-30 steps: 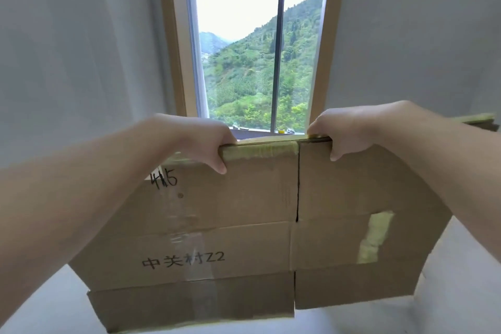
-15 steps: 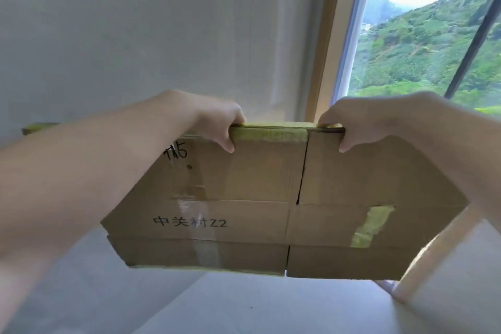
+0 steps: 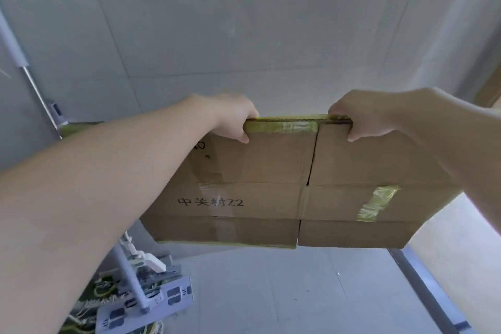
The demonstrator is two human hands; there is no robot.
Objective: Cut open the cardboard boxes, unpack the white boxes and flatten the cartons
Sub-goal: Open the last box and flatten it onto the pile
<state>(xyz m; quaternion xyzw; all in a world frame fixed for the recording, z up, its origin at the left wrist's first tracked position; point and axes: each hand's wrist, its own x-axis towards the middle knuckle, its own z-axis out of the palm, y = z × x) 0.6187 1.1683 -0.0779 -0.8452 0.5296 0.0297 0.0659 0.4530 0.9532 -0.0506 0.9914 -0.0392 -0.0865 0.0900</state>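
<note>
Nearest you are your two forearms, reaching out and converging on one thing: the carton (image 3: 284, 187), flattened and held up in the air in front of you.

Your left hand (image 3: 230, 119) grips the carton's top edge left of the centre slit, fingers curled over the far side and thumb pressed on the near face. Your right hand (image 3: 360, 119) holds the same edge in the same way, just right of the slit. The hands sit near each other, level, with a short strip of yellow-green tape (image 3: 282, 126) between them along the edge. Both are equally close to the carton, so neither has the lead.

From your hands the carton hangs down and tilts back toward you, its lower edge nearer you than the top. Its long axis runs left to right, across your reach, and it spreads past both hands: the left end passes behind your left forearm, the right end under your right one. The face you see carries folded-in flaps, a printed label and a second tape patch (image 3: 378, 203) below your right hand.

Judging by this, the carton is already flat and only needs a place to go. Setting it down means lowering the bottom edge first, away from you.

Below your left arm lie printed packs (image 3: 143, 304) and a white pole (image 3: 127, 268) on the floor (image 3: 298, 293). Beyond the hands stands a pale tiled wall (image 3: 244, 22).
</note>
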